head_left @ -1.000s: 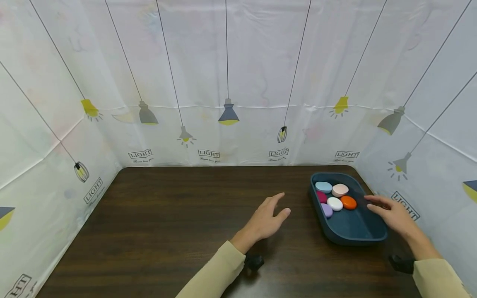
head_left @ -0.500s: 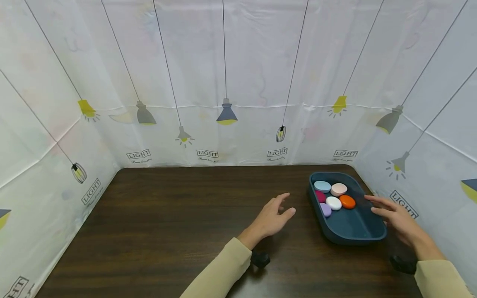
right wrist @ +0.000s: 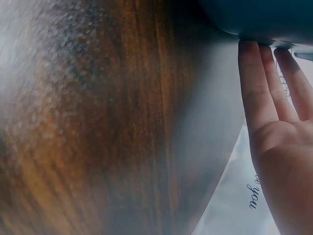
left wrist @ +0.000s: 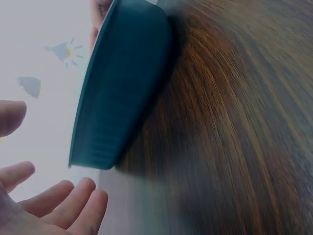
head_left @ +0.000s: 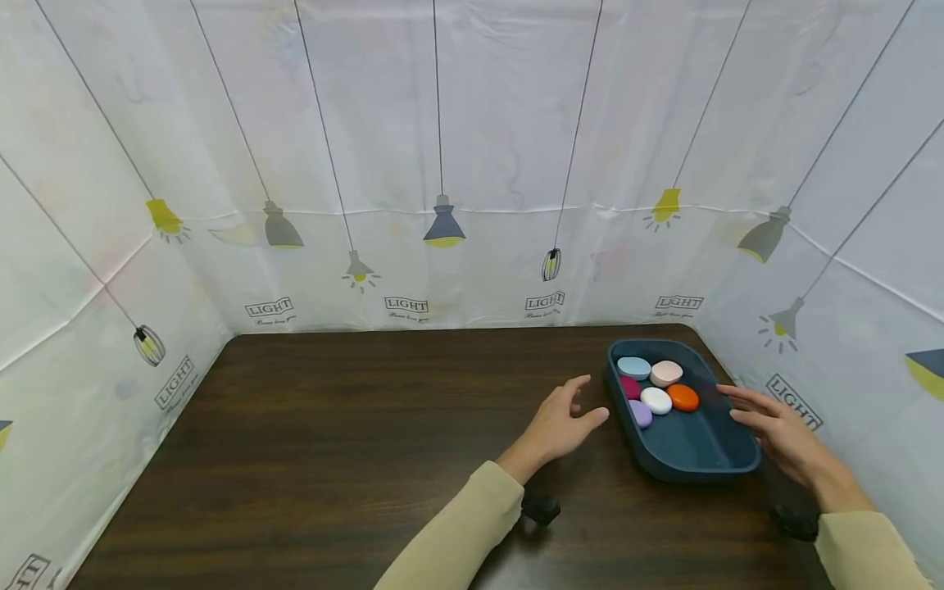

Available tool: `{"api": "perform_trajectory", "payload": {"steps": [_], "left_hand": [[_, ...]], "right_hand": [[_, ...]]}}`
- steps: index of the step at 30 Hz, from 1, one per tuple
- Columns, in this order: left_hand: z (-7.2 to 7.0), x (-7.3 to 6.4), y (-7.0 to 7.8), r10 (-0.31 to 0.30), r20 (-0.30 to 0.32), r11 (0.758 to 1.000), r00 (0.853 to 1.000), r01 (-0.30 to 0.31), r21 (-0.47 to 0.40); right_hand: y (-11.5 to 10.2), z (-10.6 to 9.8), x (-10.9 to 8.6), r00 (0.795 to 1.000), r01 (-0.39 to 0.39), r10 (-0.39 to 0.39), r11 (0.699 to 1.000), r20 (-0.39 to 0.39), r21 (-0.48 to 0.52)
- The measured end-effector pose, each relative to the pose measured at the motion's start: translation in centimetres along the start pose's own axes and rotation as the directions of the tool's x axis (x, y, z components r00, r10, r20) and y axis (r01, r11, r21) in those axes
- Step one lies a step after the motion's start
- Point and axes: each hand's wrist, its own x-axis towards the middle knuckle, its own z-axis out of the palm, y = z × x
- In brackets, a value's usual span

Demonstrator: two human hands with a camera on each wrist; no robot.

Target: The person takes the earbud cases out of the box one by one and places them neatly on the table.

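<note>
Blue tray [head_left: 693, 455] sits table-right [head_left: 332, 459], right hand [head_left: 785, 434] straight-fingered, likely touching its side, left hand [head_left: 555, 424] spread, empty, just short: I'd call it pre-grip, next move needing left contact.

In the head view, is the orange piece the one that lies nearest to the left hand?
No, the orange piece lies on the right of the group, and the purple piece is closer to the left hand.
</note>
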Motion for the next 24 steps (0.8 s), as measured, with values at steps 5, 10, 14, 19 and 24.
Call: {"api": "perform_trajectory", "payload": {"steps": [5, 10, 14, 19, 24], "left_hand": [[1.0, 0.8, 0.5, 0.012, -0.002, 1.000, 1.000, -0.012, 0.003], [2.2, 1.3, 0.8, 0.019, 0.009, 1.000, 1.000, -0.019, 0.007], [3.1, 1.4, 1.0, 0.016, 0.023, 1.000, 1.000, -0.016, 0.003], [4.3, 1.7, 1.4, -0.005, 0.028, 1.000, 1.000, 0.005, -0.018], [5.5, 2.1, 1.7, -0.035, 0.039, 0.999, 0.999, 0.035, -0.007]], "right_hand": [[0.0, -0.1, 0.1, 1.000, -0.016, 0.016, 1.000, -0.001, 0.000], [0.2, -0.2, -0.1, 1.000, -0.027, 0.027, 1.000, -0.004, 0.003], [0.4, 0.1, -0.3, 0.999, -0.033, 0.032, 0.999, 0.002, 0.031], [0.3, 0.2, -0.2, 0.999, -0.039, 0.039, 0.999, -0.012, 0.036], [0.3, 0.0, 0.0, 0.999, -0.048, 0.049, 0.998, -0.014, 0.038]]}}
